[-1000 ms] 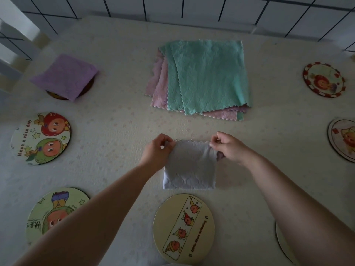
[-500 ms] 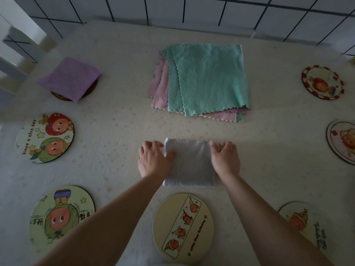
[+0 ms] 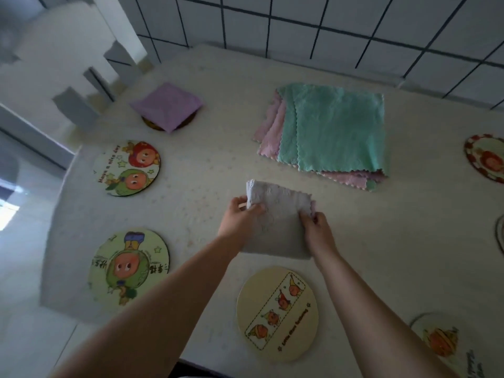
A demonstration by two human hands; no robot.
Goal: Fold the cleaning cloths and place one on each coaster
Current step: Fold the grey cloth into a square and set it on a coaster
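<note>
White tiled wall backs a pale surface [image 3: 272, 77]. Near its front edge a folded grey cloth [image 3: 275, 222] is pinched at both sides, left hand [image 3: 238, 218] and right hand [image 3: 317, 231] closed on it, forearms reaching forward. Folding looks finished; next it needs carrying to a bare coaster [image 3: 276, 313] just beside. 1 purple cloth [image 3: 166, 105] already covers another; the cloth stack [image 3: 332, 132] waits.

1. The table [image 3: 409, 241] in front of me wears a pale cream covering with a faint speckled pattern.
2. Behind its far edge rises a wall [image 3: 354, 28] of white square tiles with dark grout lines.
3. To my far left stands a white stepped piece of furniture [image 3: 62, 50], blurred.
4. Below the table's left edge I see light floor [image 3: 27, 336].
</note>
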